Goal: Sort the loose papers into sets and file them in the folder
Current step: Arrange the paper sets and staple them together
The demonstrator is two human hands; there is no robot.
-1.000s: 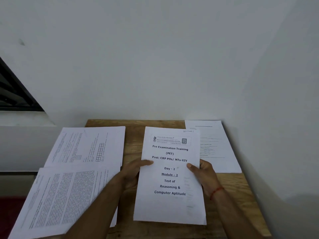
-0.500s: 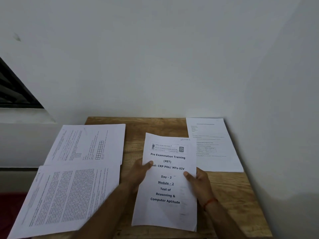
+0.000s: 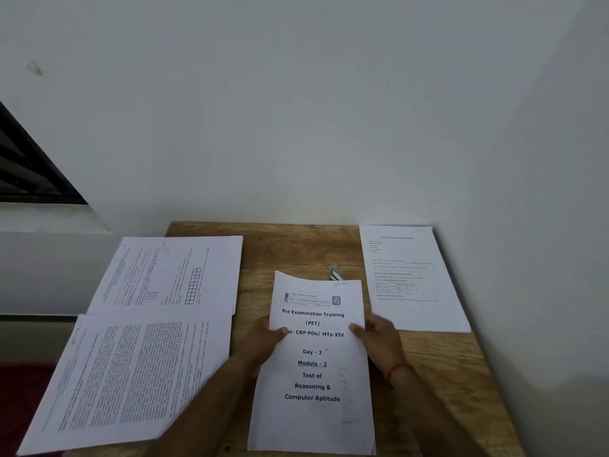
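head view: left hand [image 3: 263, 341] and right hand [image 3: 379, 341] pinch cover sheet [image 3: 313, 374] at both edges, thumbs on top, likely to read title and pick its set.

At centre, title-page set [image 3: 313, 374]: white, headed "Pre Examination Training (PET)", portrait, top edge curling, pinched at both side edges by left hand [image 3: 263, 341] and right hand [image 3: 379, 338] over the desk [image 3: 296, 245]. To the left, lying flat, turned sideways and overhanging the desk: far dense-text set [image 3: 164, 275] with a small grid, near dense-text set [image 3: 131, 374], edges meeting. At far right, sparsely printed paper [image 3: 408, 278], flat, portrait.
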